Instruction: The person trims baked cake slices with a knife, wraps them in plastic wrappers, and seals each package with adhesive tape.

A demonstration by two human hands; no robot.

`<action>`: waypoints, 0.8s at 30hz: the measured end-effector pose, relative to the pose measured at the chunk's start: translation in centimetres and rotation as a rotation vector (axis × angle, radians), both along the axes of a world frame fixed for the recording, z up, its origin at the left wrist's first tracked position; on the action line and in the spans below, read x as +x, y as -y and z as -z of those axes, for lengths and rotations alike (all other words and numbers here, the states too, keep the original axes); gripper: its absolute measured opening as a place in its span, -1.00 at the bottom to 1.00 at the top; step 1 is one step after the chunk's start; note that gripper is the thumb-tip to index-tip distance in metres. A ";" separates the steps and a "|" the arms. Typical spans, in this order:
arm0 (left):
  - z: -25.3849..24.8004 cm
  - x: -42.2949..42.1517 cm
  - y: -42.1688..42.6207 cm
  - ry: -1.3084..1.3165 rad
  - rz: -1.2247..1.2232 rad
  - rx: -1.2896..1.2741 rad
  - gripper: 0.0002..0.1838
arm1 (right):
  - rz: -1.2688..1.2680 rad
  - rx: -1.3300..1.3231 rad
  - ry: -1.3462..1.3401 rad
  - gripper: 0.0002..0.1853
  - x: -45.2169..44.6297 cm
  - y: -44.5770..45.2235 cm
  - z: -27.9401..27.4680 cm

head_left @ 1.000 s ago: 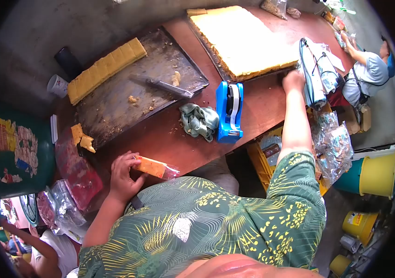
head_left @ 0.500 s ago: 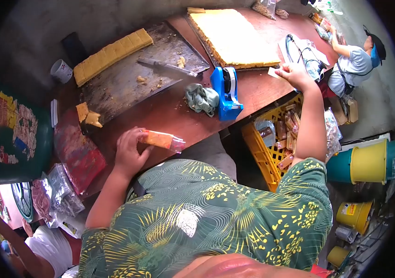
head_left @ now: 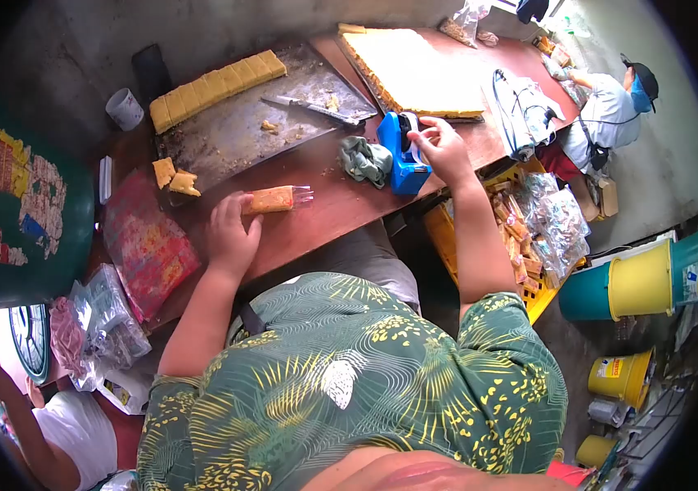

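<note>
My left hand (head_left: 233, 231) holds a wrapped orange-yellow cake piece (head_left: 271, 200) just over the table edge; clear wrapper sticks out at its right end. My right hand (head_left: 440, 149) is at the blue tape dispenser (head_left: 402, 168), fingers bent near the tape roll; whether a label is in them cannot be made out. A grey-green cloth (head_left: 364, 160) lies left of the dispenser. Behind it, a dark tray (head_left: 226, 151) carries a row of cut cake (head_left: 218, 88), crumbs and a knife (head_left: 312, 109).
A large cake slab (head_left: 414, 69) stands at the back. Right of my knees is a yellow crate (head_left: 545, 304) with wrapped pieces and plastic bags. Cake scraps (head_left: 175, 177) and a red plastic sheet (head_left: 148, 245) lie at left. One person (head_left: 610, 114) works at right, another (head_left: 79, 434) at lower left.
My right hand moved from the table's right side, where it held a small white slip, left to the tape dispenser. My left hand still holds the wrapped piece. The camera view has shifted.
</note>
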State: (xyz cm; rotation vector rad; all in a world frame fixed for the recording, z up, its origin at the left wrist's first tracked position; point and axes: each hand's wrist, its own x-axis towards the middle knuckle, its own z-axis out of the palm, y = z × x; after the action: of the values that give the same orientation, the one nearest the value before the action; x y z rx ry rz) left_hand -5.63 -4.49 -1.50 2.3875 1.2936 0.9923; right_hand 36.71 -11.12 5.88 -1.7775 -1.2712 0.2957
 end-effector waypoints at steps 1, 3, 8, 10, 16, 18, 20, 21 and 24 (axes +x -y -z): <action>0.1 0.0 0.0 -0.007 -0.009 0.008 -0.53 | -0.008 -0.060 0.088 -0.47 0.1 -0.9 0.1; 0.5 -0.2 0.0 -0.017 -0.015 0.041 -0.49 | 0.007 0.000 0.085 -0.46 0.7 -2.5 0.8; 0.8 -0.3 0.2 -0.046 -0.026 0.074 -0.33 | 0.035 0.304 -0.168 -0.54 0.1 -4.0 0.0; 0.8 -0.2 0.4 -0.032 -0.042 0.142 -0.26 | 0.045 0.389 -0.298 -0.57 -0.6 -3.3 -0.8; -3.4 -0.3 2.9 0.208 0.179 0.328 -0.44 | -0.583 0.378 -0.591 -0.57 -14.5 2.1 -1.1; -1.8 1.5 3.4 0.676 0.385 -0.269 -0.46 | -0.718 0.237 -0.760 -0.53 -17.6 2.9 0.3; -1.2 1.0 3.3 1.043 0.565 -0.722 -0.48 | -0.799 0.212 -0.990 -0.53 -20.7 2.8 0.8; -1.6 0.4 3.2 1.170 0.650 -0.872 -0.50 | -0.820 0.214 -1.066 -0.53 -21.6 2.4 1.0; -3.3 -1.2 4.2 1.424 0.734 -1.144 -0.54 | -0.931 0.163 -1.241 -0.54 -22.7 1.3 2.4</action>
State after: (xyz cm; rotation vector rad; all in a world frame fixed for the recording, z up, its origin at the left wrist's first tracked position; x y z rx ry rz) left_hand -6.81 -8.69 1.76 0.6889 0.1713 0.9062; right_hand 13.98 -12.42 3.53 -0.4510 -0.9777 1.4751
